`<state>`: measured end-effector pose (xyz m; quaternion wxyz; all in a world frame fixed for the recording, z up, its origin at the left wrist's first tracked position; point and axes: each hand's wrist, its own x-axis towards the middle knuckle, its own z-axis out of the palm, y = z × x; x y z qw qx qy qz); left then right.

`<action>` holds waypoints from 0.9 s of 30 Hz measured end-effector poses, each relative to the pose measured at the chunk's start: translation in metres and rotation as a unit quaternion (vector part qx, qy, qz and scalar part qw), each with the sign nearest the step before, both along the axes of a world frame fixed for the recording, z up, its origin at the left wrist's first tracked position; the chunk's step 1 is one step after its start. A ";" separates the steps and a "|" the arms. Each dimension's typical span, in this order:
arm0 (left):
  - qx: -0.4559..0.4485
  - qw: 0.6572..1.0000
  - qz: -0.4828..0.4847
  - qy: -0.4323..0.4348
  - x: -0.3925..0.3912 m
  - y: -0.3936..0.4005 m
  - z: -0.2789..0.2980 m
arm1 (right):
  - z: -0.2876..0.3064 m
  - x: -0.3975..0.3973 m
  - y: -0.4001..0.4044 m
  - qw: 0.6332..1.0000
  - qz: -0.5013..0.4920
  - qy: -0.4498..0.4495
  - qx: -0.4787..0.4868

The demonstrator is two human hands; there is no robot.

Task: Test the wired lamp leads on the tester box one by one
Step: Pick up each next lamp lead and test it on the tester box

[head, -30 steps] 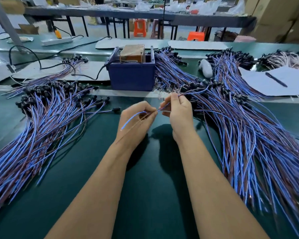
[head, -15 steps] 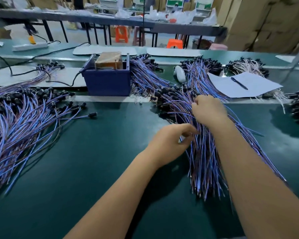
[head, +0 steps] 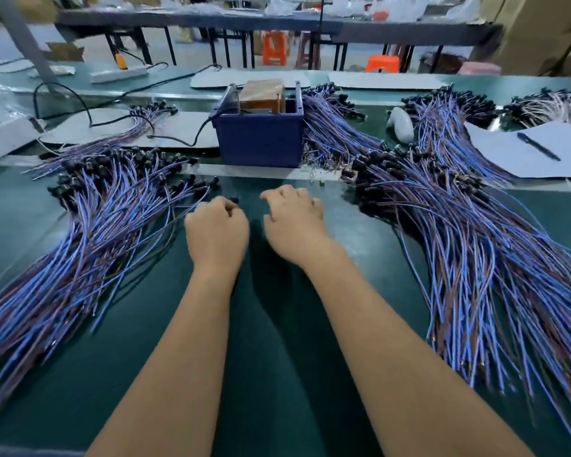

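- Two bare forearms are reaching forward over the green desk [head: 277,374], side by side, down the middle of the view.
- The left hand [head: 216,227] is hovering low with its fingers curled under; a small dark piece is showing at its knuckles, but whether the hand is pinching a lead is not something I can tell.
- The right hand [head: 294,219] is lying knuckles-up just beside the left hand, fingers bent downward and blurred, with nothing visible in it.
- The left pile of lamp leads [head: 89,245] is spreading at the left of the desk; its blue and brown wires are running from near-left to far-right, black lamp ends pointing away toward the box.
- The right pile of lamp leads [head: 482,258] is fanning out at the right, long axis running from near-right to far-left, black ends gathering at the far end near the box.
- The blue tester box [head: 261,136] is sitting straight ahead of the hands between the two piles; it is open-topped and holding a brown block [head: 261,94], with a black cable [head: 119,122] coming away from its left side.
- More leads are lying just right of the box.
- Farther right, a pen [head: 538,146] is resting on a white sheet [head: 521,156].
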<state>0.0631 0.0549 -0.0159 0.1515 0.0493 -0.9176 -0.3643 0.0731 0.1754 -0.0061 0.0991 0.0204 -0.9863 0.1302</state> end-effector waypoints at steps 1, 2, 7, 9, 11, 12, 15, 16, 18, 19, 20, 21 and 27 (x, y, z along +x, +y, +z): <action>0.005 0.999 0.034 0.001 -0.003 -0.007 -0.001 | -0.002 -0.005 -0.011 0.999 0.027 -0.001 -0.023; 0.012 0.998 0.064 0.000 -0.006 -0.011 -0.001 | -0.003 -0.009 -0.021 0.998 0.052 0.001 -0.043; 0.006 0.995 0.100 -0.018 -0.013 -0.014 -0.005 | -0.008 -0.025 -0.040 0.986 0.130 -0.069 -0.078; 0.003 0.994 0.104 -0.023 -0.014 -0.014 -0.006 | -0.009 -0.028 -0.037 0.990 0.126 -0.047 -0.034; 0.011 0.994 0.107 -0.029 -0.014 -0.013 -0.005 | -0.009 -0.028 -0.038 0.993 0.115 0.027 0.024; 0.017 0.993 0.108 -0.031 -0.013 -0.012 -0.005 | -0.008 -0.029 -0.040 0.991 0.114 0.051 0.039; 0.032 0.993 0.108 -0.032 -0.011 -0.012 -0.004 | -0.007 -0.034 -0.048 0.992 0.105 0.059 0.022; 0.035 0.993 0.109 -0.035 -0.010 -0.013 -0.004 | -0.006 -0.036 -0.050 0.994 0.099 0.051 0.017; 0.038 0.993 0.105 -0.038 -0.009 -0.013 -0.003 | -0.005 -0.040 -0.052 0.995 0.092 0.033 0.026; 0.041 0.993 0.101 -0.038 -0.009 -0.014 -0.002 | -0.006 -0.041 -0.052 0.995 0.088 0.032 0.032; 0.048 0.994 0.096 -0.034 -0.008 -0.014 -0.002 | -0.007 -0.040 -0.053 0.995 0.083 0.036 0.033; 0.059 0.994 0.093 -0.027 -0.008 -0.015 -0.001 | -0.008 -0.038 -0.053 0.996 0.077 0.043 0.033; 0.255 0.961 0.108 0.015 -0.005 -0.030 0.004 | -0.006 -0.022 -0.005 0.994 -0.092 0.019 -0.058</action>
